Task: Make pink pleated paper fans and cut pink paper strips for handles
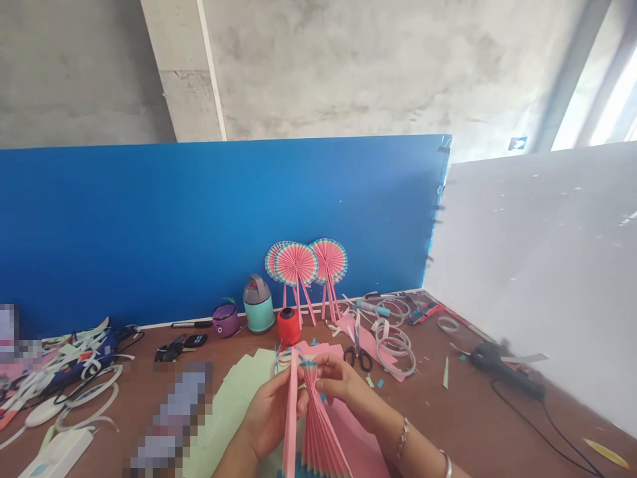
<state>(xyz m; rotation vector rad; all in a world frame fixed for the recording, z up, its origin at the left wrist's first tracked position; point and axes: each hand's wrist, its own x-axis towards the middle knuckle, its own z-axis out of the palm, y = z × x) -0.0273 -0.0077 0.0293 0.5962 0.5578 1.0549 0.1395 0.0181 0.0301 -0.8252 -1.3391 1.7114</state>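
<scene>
In the lower middle, both my hands are at a pleated pink paper fan [321, 435] with blue along its lower edge. My left hand [269, 411] is closed around a long pink paper strip [292, 411] that stands along the fan's left side. At the gathered top of the pleats, my right hand [343, 384] has its fingers bent and closed on the folded paper. Part of the left fingers is hidden behind the strip. Under the hands lie pale green sheets [239, 392] and pink sheets [361, 438].
Round pink fans [296, 264] lean on the blue partition [149, 226]. Before it stand a teal container [259, 313], a red object [288, 325] and a purple cup [225, 320]. Scissors [358, 355] and white coils [403, 355] lie right, with a corded black tool [505, 368] beyond.
</scene>
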